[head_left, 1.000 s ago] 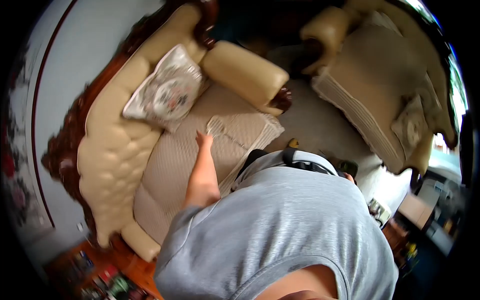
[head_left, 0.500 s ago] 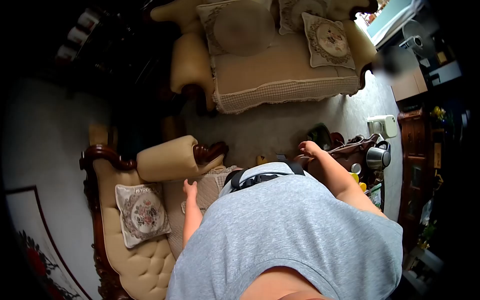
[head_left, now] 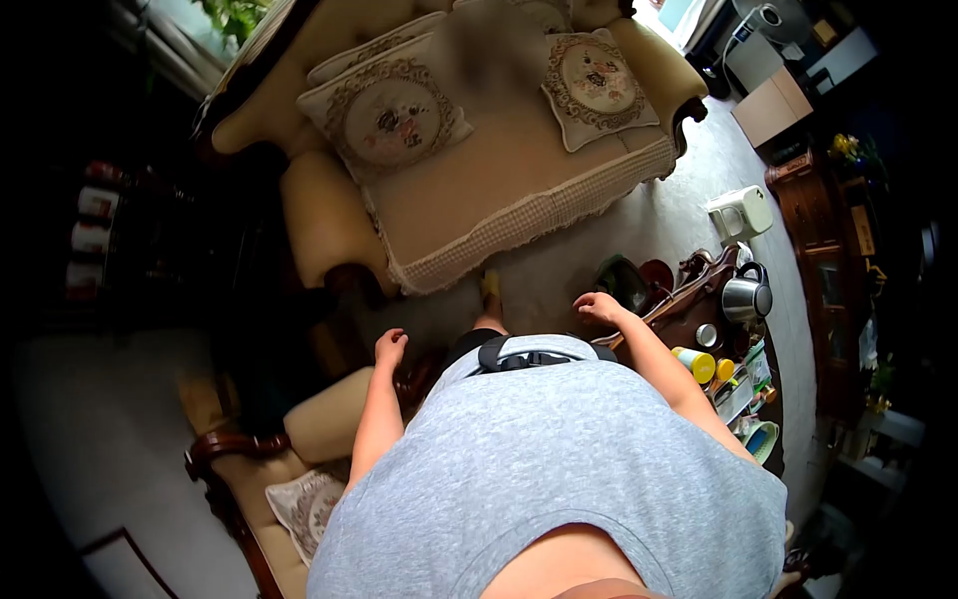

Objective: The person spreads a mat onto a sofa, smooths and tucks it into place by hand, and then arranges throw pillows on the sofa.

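Observation:
My left hand [head_left: 391, 346] hangs beside my body with loosely bent fingers and nothing in it. It is nearest to the cream arm of the near sofa [head_left: 334, 414], just below it in the view. On the other side, my right hand [head_left: 599, 308] hovers by the edge of a dark wooden table [head_left: 679, 324], also holding nothing. In front of me stands a cream sofa [head_left: 479, 205] with a checked, fringed cover. A floral cushion [head_left: 394, 120] leans on its left part and another floral cushion [head_left: 602, 88] lies at its right.
On the table are a steel kettle [head_left: 746, 296], a yellow-lidded jar [head_left: 702, 366] and several small items. A white bin [head_left: 740, 213] stands on the grey floor beyond. A cardboard box [head_left: 773, 108] and a wooden cabinet [head_left: 823, 280] line the right side.
I have moved forward, past the near sofa, and the far sofa appears closer and turned. My foot now shows ahead. Both hands remain empty.

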A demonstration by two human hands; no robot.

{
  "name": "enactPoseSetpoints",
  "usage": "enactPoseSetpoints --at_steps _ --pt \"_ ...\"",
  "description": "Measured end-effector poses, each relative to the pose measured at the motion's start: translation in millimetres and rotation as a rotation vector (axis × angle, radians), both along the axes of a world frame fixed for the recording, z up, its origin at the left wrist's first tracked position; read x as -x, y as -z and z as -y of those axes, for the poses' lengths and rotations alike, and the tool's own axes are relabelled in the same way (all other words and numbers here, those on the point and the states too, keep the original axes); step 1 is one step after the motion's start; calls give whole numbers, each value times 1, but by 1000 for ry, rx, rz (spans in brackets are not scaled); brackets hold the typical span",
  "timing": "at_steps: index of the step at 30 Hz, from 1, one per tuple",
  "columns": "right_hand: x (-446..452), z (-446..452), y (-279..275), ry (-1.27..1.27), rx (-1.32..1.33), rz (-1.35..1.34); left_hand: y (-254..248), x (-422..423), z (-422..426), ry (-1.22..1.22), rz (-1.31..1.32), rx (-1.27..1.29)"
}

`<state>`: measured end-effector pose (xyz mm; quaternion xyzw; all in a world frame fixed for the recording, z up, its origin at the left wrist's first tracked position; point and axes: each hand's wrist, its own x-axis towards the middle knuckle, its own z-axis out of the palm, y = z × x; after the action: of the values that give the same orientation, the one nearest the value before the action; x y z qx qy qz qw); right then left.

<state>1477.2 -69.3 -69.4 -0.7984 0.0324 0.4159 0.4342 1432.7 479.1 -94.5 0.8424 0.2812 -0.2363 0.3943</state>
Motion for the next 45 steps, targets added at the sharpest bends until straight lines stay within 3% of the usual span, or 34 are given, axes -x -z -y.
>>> enactPoseSetpoints --at_steps 2,4,8,10,11,14,16,18,22,25,28,32,34,35,36,37,38,40,42,43,45 --pt "-23 -4 -2 274 -50 -144 5 -49 -2 43 36 -10" --pt "-45 -8 -2 301 -21 -115 13 -93 -6 122 89 12" --pt "-87 -6 9 140 104 -40 -3 -165 -5 122 21 176" --pt "-101 -7 1 -2 222 174 19 -186 -22 157 -5 171" --pt "-107 -9 0 163 167 35 18 -196 -23 185 -22 166" --pt "-120 -11 1 310 113 -113 16 -214 -32 365 -13 -54" --pt "-129 -4 9 338 86 -169 20 -222 -34 393 43 -57" --pt "-140 9 19 25 172 -77 15 -223 -26 118 -9 130" --pt "-190 41 49 57 148 -220 7 -214 -10 86 -153 77" --pt "-256 50 48 114 149 -264 20 -196 -1 -3 -126 167" --pt "-333 66 65 157 118 -339 -5 -183 28 -131 -117 126" --pt "-465 76 69 2 142 -255 -42 -161 94 -380 -141 36" --pt "-538 86 86 -385 294 324 -49 -144 131 -471 -157 135" --pt "-568 92 112 -178 314 365 -51 -129 149 -463 -184 164" --pt "-597 88 102 -32 295 379 -50 -119 166 -454 -207 193" --pt "-628 87 88 -148 415 540 -60 -114 184 -445 -232 207" --pt "-660 77 59 -211 535 408 -72 -107 204 -442 -258 223" --pt "-703 72 66 -180 566 765 -79 -84 235 -585 -306 227" --pt "-758 74 83 -335 695 804 -95 -71 261 -530 -346 178" --pt "-773 73 91 -265 694 912 -104 -68 273 -524 -357 157" --pt "-813 70 102 -248 713 858 -115 -59 292 -600 -347 156"
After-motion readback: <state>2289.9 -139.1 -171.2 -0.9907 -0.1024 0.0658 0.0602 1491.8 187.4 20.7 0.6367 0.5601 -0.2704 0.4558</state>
